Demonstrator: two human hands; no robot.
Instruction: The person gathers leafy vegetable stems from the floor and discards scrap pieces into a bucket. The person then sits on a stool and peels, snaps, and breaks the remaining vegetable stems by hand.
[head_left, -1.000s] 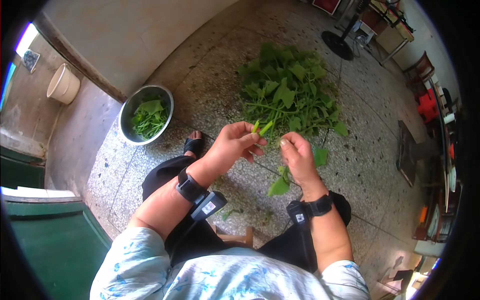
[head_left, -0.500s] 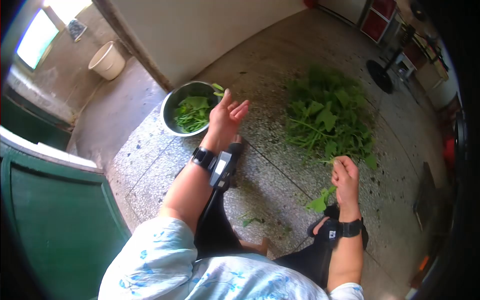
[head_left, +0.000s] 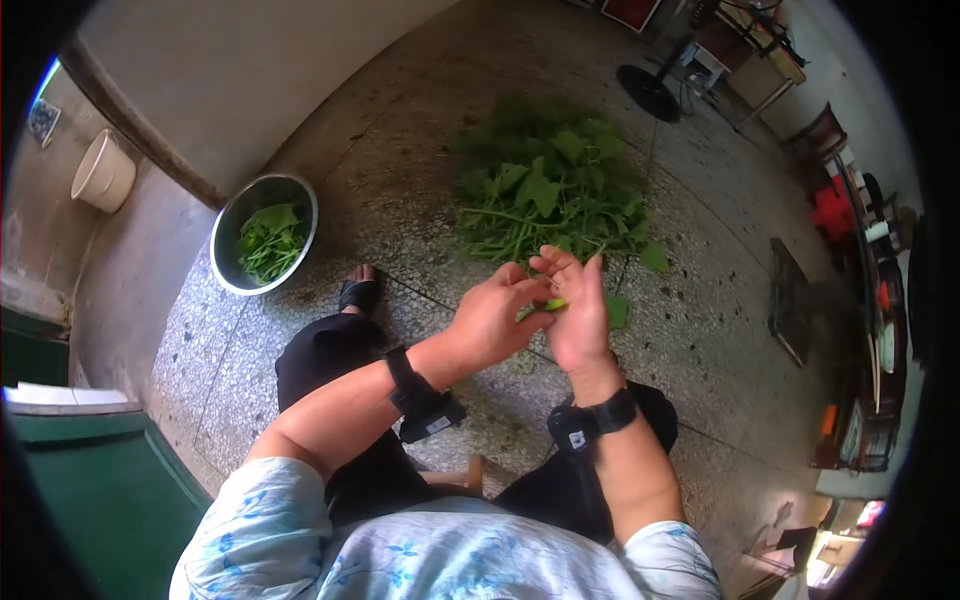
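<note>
My left hand [head_left: 500,318] and my right hand [head_left: 578,312] meet over the floor in front of my knees. The left fingers are closed in a pinch on a short green stem piece [head_left: 554,304] between the hands. My right hand, palm turned up with fingers part curled, is round the same leafy stem; a green leaf [head_left: 618,312] shows just past its outer edge. Beyond the hands lies a heap of leafy green vine stems [head_left: 545,190] on the floor. At the left stands a metal bowl [head_left: 312,235] with picked green stems and leaves [head_left: 270,240] in it.
A speckled stone floor [head_left: 400,270] spreads under everything. At left are a green door panel [head_left: 110,490] and a pale bucket [head_left: 104,175]. A fan base [head_left: 648,93] stands at the back; a dark flat board [head_left: 790,300] and furniture line the right.
My left hand has come from beside the bowl, where it was open with green pieces falling, across to my right hand. The right hand has turned palm up. The view has swung right.
</note>
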